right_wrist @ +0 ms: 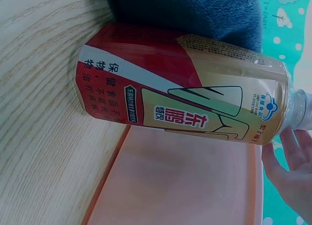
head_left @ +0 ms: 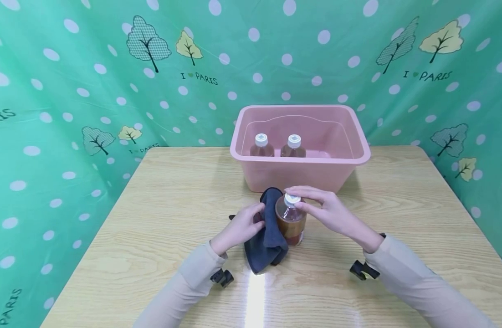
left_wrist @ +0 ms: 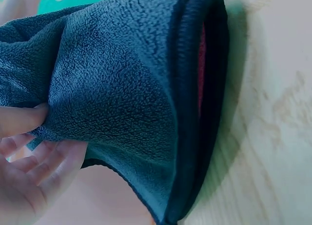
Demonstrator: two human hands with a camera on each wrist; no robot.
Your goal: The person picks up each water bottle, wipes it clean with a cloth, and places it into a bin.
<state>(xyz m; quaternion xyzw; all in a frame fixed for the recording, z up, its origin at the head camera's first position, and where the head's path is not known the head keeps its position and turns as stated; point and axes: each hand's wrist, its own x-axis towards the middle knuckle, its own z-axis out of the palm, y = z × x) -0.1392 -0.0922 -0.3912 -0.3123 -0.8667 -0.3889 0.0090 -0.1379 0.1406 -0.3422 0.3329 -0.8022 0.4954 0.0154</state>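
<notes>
A drink bottle (head_left: 290, 223) with a red and gold label and white cap stands upright on the table, in front of the pink bin. My right hand (head_left: 329, 212) pinches it at the cap and neck from the right. In the right wrist view the label of the bottle (right_wrist: 195, 88) faces the camera. Against the bottle's left side lies a dark blue cloth (head_left: 265, 241), folded and hanging down toward the table. My left hand (head_left: 243, 228) grips this cloth between thumb and fingers; the left wrist view shows the fuzzy cloth (left_wrist: 112, 78) with its dark edging.
Behind the bottle stands the pink bin (head_left: 300, 166), with two capped bottles, a left one (head_left: 262, 148) and a right one (head_left: 294, 148), inside its left half. A green polka-dot curtain (head_left: 218, 54) hangs around the wooden table (head_left: 161, 218).
</notes>
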